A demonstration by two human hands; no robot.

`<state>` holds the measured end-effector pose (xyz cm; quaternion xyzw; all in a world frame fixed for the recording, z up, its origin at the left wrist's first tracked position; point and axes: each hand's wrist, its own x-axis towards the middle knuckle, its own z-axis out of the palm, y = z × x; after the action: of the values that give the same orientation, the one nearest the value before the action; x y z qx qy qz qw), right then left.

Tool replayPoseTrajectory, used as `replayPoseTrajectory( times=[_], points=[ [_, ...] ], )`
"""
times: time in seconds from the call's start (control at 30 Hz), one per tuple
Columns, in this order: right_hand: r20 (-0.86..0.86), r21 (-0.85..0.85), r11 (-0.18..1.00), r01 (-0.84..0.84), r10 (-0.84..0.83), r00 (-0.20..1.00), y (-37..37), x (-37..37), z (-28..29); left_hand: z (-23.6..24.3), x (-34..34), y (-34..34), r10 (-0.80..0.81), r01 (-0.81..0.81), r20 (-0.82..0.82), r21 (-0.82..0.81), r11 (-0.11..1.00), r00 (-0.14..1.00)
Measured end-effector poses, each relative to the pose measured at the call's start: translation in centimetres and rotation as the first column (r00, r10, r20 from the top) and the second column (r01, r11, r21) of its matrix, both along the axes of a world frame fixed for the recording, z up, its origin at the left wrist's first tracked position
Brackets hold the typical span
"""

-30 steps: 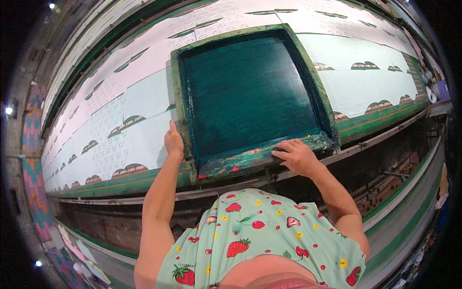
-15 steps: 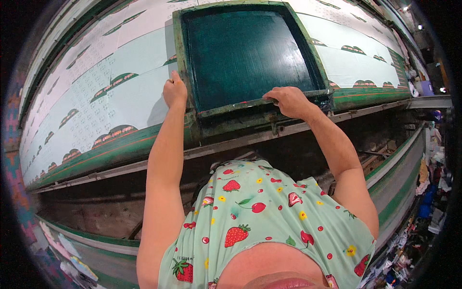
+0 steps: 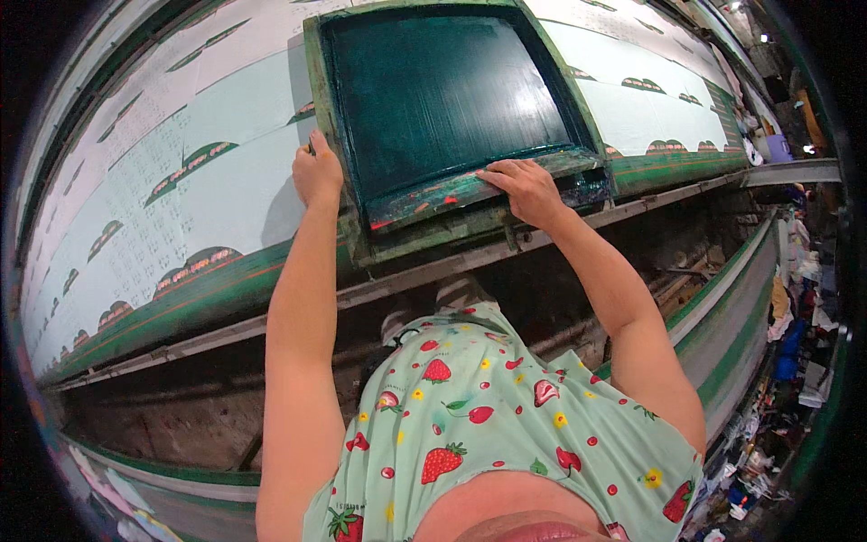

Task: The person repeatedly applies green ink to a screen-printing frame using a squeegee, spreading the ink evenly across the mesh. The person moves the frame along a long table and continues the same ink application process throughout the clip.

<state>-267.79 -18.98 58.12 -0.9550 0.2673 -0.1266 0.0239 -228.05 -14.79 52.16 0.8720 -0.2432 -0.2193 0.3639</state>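
Looking like a textile screen-printing workshop. Long printing table (image 3: 226, 298) running across the view, stretched with pale cloth (image 3: 208, 172) bearing repeated rows of green arch motifs. Large green-framed printing screen (image 3: 442, 90), ink-stained, lying on the cloth at the table's near edge. Metal rail (image 3: 632, 208) running along the table's side. Heaps of fabric and clutter (image 3: 795, 316) piling up at far right under bright ceiling lamps.

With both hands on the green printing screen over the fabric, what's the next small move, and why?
Probably lifting the screen frame at its near edge: the left hand grips its left rail and the right hand presses the ink-smeared near rail, while the printed fabric beside it already carries finished motifs.
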Motion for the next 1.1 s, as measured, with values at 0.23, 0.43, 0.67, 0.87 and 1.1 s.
replayPoseTrajectory(
  times=[0.23, 0.43, 0.67, 0.87, 1.1],
  points=[
    [0.038, -0.069, 0.998, 0.001, 0.002, 0.999, -9.9, 5.0, -1.5, 0.1, -0.1, 0.4, 0.047, -0.054, -0.056, -0.12, 0.991, 0.997],
    [0.097, -0.092, 0.996, -0.007, 0.016, 0.995, -20.5, 9.9, -3.6, -1.3, -0.2, 0.4, 0.095, -0.089, 0.045, -0.12, 0.989, 0.994],
    [0.081, -0.122, 0.992, 0.026, -0.016, 0.997, -32.5, 15.7, -5.6, -0.1, -0.4, 0.5, 0.141, -0.14, 0.009, -0.071, 0.988, 0.99],
    [0.031, -0.109, 0.993, 0.048, -0.045, 0.999, -39.8, 19.0, -6.0, 0.6, -0.9, 0.1, 0.195, -0.192, 0.042, -0.071, 0.979, 0.98],
    [-0.044, -0.004, 0.997, 0.081, -0.082, 0.996, -41.8, 20.8, -3.1, 0.5, -0.9, 0.1, 0.23, -0.227, 0.059, -0.052, 0.972, 0.971]
  ],
)
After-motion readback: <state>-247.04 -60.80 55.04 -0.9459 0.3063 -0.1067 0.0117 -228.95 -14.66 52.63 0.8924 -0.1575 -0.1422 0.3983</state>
